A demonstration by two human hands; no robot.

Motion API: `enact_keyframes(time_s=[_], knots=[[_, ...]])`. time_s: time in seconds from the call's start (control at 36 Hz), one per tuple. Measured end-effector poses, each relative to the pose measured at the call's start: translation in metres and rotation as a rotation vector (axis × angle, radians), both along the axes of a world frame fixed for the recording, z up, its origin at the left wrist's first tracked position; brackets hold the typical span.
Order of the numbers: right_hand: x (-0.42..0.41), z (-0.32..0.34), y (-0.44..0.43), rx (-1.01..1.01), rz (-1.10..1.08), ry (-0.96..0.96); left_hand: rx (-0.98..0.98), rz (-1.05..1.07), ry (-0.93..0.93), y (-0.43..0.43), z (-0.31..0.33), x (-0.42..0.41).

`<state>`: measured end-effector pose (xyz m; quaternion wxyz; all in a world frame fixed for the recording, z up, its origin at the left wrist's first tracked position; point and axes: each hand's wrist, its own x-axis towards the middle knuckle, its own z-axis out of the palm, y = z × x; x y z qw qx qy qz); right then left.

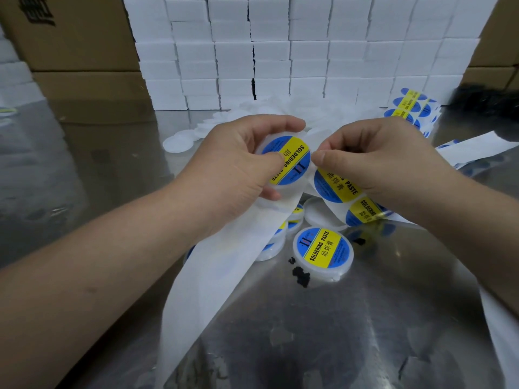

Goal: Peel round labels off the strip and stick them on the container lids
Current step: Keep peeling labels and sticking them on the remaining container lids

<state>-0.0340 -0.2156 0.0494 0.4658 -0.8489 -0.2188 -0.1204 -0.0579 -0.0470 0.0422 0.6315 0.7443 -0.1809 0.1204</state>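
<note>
My left hand (236, 164) grips a white round container lid (283, 189) that carries a blue and yellow "SOLDERING PASTE" label (289, 160); the thumb presses on the label's left side. My right hand (373, 158) pinches the label strip (337, 186) just right of that lid, with more blue and yellow labels on the strip below the hand. Empty white backing paper (224, 265) trails down under my left wrist toward me. A labelled lid (323, 249) lies on the metal table (309, 332).
Several labelled lids (276, 240) lie partly under the backing paper. Plain white lids (182, 140) are heaped behind my hands. A coil of labels (412, 108) sits at back right. Stacked white boxes (280, 51) and cardboard cartons (78, 37) wall off the back. Black crumbs (300, 275) dot the table.
</note>
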Motion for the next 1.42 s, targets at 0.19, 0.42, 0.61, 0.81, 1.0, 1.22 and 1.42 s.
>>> enact_keyframes(time_s=[0.19, 0.42, 0.61, 0.81, 1.0, 1.22, 1.42], knots=[[0.001, -0.001, -0.002, -0.032, 0.002, -0.062, -0.011, -0.006, 0.001, 0.000, 0.001, 0.000], [-0.001, -0.002, -0.001, -0.182, 0.028, -0.151, 0.018, -0.107, 0.014, -0.001, 0.000, -0.002], [0.002, -0.002, -0.003, -0.271, 0.030, -0.215, 0.017, -0.125, 0.031, -0.002, -0.001, -0.003], [0.001, -0.002, -0.002, -0.283, 0.052, -0.235, 0.038, -0.028, 0.018, -0.002, 0.000, -0.003], [0.002, -0.003, -0.002, -0.286, 0.031, -0.266, 0.102, 0.064, -0.041, -0.003, 0.001, -0.002], [0.001, -0.002, -0.004, -0.218, -0.011, -0.208, 0.023, 0.406, -0.158, 0.025, 0.023, 0.014], [-0.001, -0.004, -0.002, -0.229, 0.024, -0.154, 0.220, 0.563, 0.100, 0.052, -0.002, 0.045]])
